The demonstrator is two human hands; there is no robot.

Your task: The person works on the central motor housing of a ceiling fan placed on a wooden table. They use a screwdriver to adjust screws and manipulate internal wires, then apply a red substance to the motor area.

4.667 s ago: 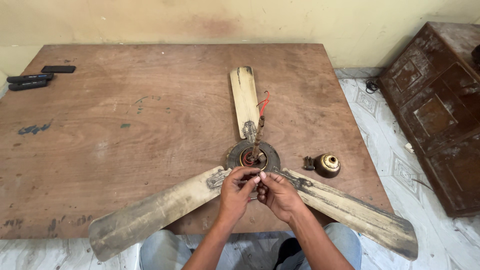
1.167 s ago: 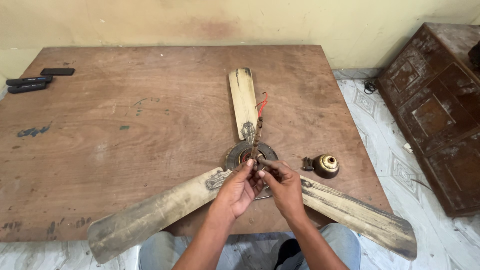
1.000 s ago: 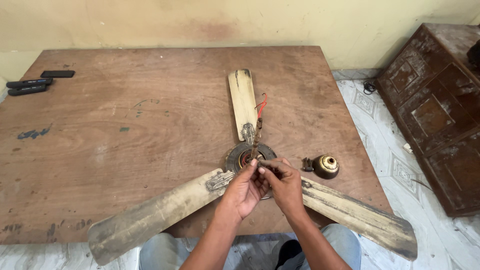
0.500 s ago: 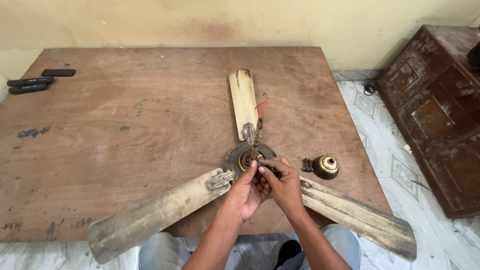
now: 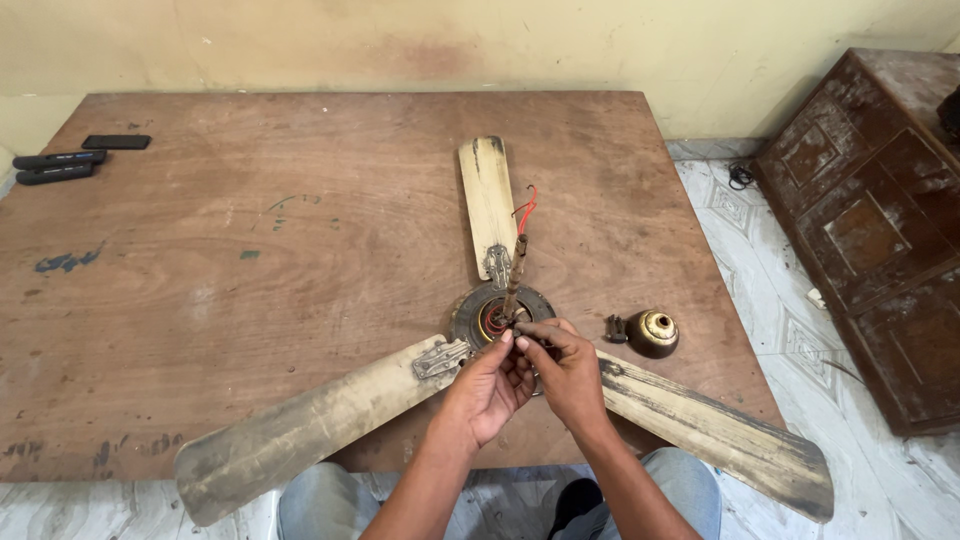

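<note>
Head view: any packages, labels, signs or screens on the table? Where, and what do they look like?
Flat black rectangular slab, possibly a phone: far left corner of the brown wooden table, lying flat, dark all over; whether its face is a screen cannot be told.
Two long black bar-shaped objects: just left of the slab at the table's left edge, side by side; no label visible.
No packages or signs.

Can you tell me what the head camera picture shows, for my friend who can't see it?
A person's left hand and right hand pinch something small at the hub of an old, dirty three-blade ceiling fan lying on a worn wooden table. A brass cup-shaped part sits beside the hub.
</note>
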